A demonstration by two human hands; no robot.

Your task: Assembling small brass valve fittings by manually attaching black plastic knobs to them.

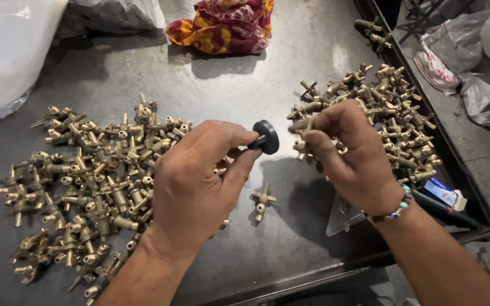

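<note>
Two hands are held above a grey metal table (267, 90), well clear of its surface. A black knob (266, 136) is pinched between the thumb and forefinger of the left hand (197, 178), just past the fingertips; its round disc face is turned toward the right hand, and its short axis is seen to run roughly level, from the left fingers across to the right ones. The knob is dark, matte and round, with a thick rim. A small brass valve (303, 140) is clamped in the closed fingers of the right hand (350, 153), its stem pointed toward the knob, with a narrow gap left between them. One single brass fitting (262, 202) is laid below and between the hands. Piles of brass valves are spread beyond each hand, a left pile (80, 181) and a right pile (395, 113).
</note>
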